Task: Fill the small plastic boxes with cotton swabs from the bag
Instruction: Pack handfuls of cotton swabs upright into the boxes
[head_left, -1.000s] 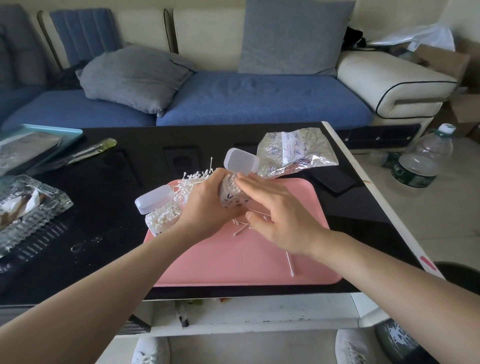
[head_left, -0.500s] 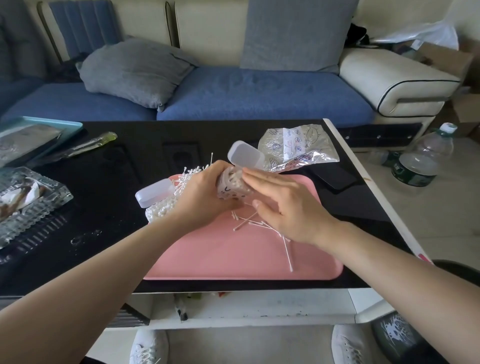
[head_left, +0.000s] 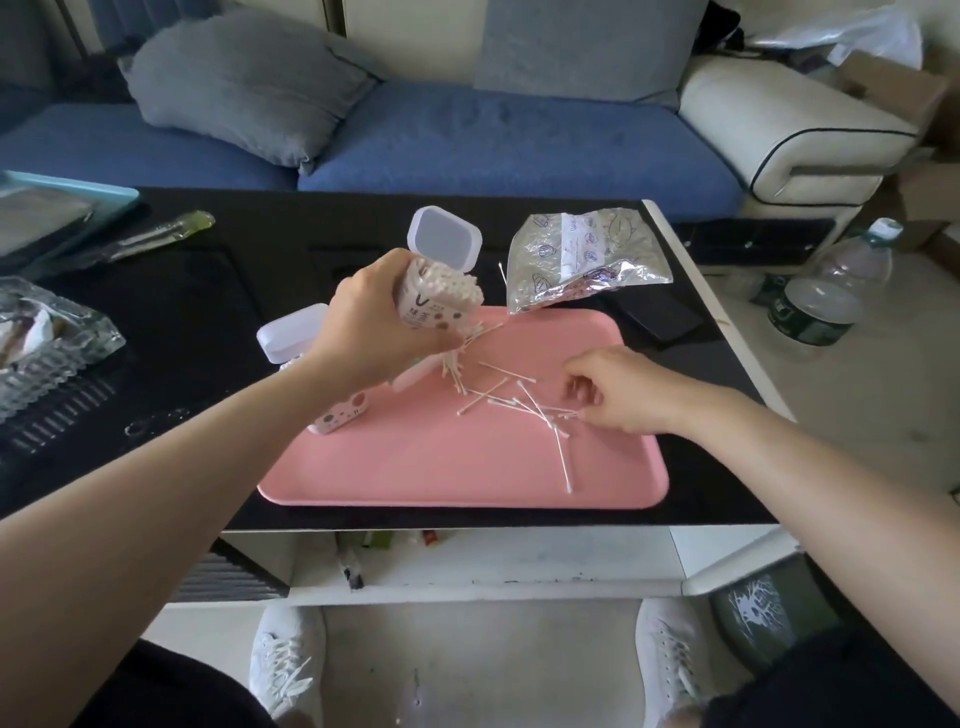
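My left hand (head_left: 371, 325) grips a small plastic box (head_left: 436, 296) packed with cotton swabs, tilted to the right above the pink tray (head_left: 467, 467), its hinged lid (head_left: 445, 238) open. My right hand (head_left: 618, 389) rests on the tray with its fingertips pinched on loose cotton swabs (head_left: 511, 402) scattered there. A second box (head_left: 340, 415) with an open lid (head_left: 291, 332) stands at the tray's left edge, partly hidden behind my left arm. The crinkled silver bag (head_left: 582, 257) lies just beyond the tray.
A black phone (head_left: 660, 319) lies right of the tray on the black table (head_left: 218, 312). A glass dish (head_left: 47, 343), a blue tray (head_left: 62, 202) and a green-tipped utility knife (head_left: 150, 239) sit at the left. A water bottle (head_left: 826, 291) stands on the floor at the right.
My left hand lifted and tilted the filled box. My right hand left the box and dropped to the loose swabs on the tray.
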